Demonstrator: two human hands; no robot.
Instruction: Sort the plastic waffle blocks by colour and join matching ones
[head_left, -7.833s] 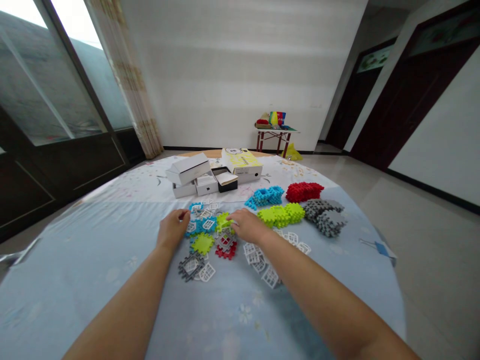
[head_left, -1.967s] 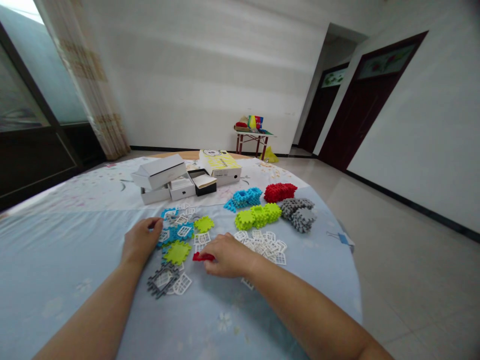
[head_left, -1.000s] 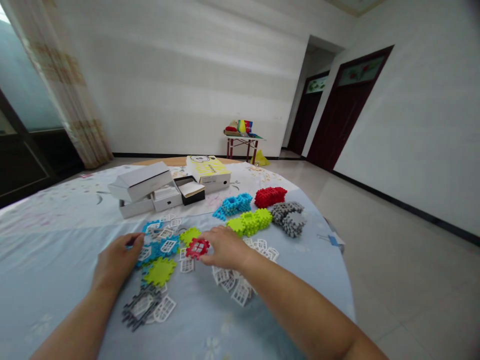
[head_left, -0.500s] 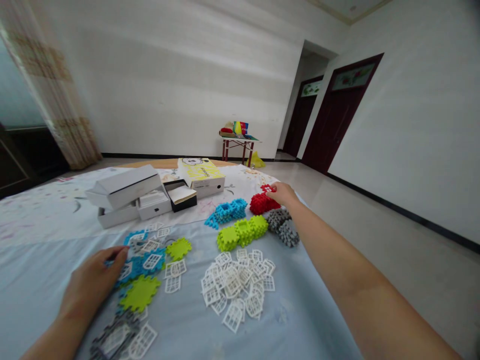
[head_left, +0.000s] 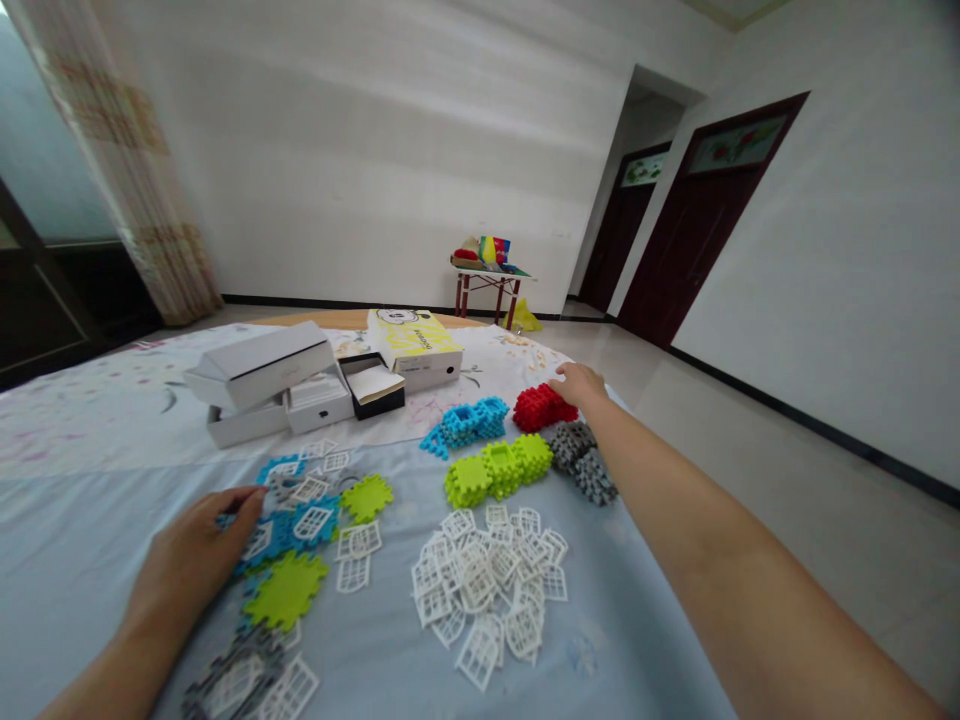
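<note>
The right hand [head_left: 579,384] rests with loose, open fingers on the red pile [head_left: 543,407] at the far side of the tabletop [head_left: 112,480], so press gently, while the left hand [head_left: 196,556] lies flat, fingers open, on blue pieces [head_left: 289,527].

Matt plastic is seen in the red blocks [head_left: 544,406] and white window pieces [head_left: 491,583]; a smooth cloth sheet [head_left: 390,650] and glossy cardboard boxes [head_left: 259,365] are shown.
</note>
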